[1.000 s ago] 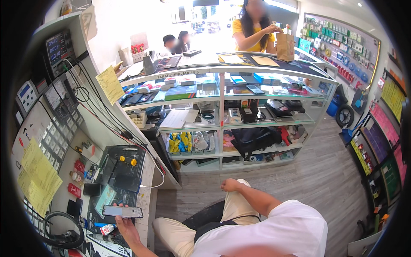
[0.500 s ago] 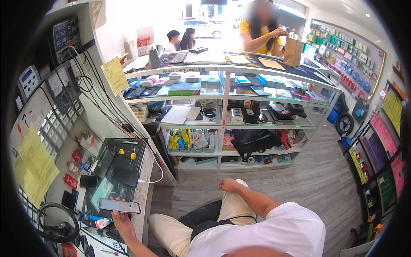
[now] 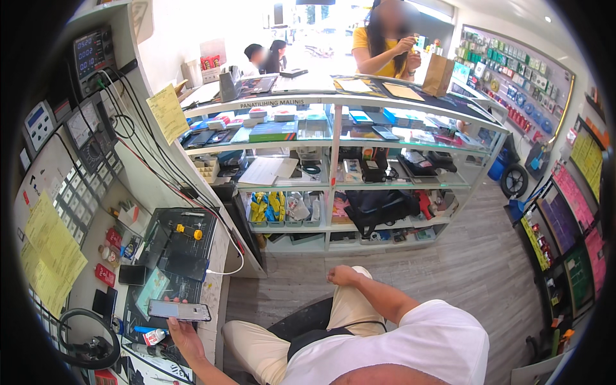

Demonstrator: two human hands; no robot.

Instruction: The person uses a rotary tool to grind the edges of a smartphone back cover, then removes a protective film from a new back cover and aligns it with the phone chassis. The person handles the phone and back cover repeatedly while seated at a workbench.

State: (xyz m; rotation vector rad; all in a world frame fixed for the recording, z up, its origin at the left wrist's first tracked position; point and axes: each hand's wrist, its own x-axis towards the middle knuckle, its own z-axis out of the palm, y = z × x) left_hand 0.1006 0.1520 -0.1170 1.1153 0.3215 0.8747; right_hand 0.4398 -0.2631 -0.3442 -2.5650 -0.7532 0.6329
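Dark mat [image 3: 168, 221] on bench [image 3: 214, 289]; grey plank floor [image 3: 436, 276]. Lettered strip [image 3: 273, 103] along top edge of display counter [image 3: 334, 154]; yellow notes [image 3: 54, 256] at left. Left hand [image 3: 185, 335] grasps phone [image 3: 179, 310] over mat, near bench's right edge; right hand [image 3: 344, 276] at knee [image 3: 363, 272], cannot tell its grip.

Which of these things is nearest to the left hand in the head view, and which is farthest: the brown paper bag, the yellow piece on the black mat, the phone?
From the left hand:
1. The phone, held in it.
2. The yellow piece, farther up the black mat.
3. The brown paper bag, on the counter, upper right.
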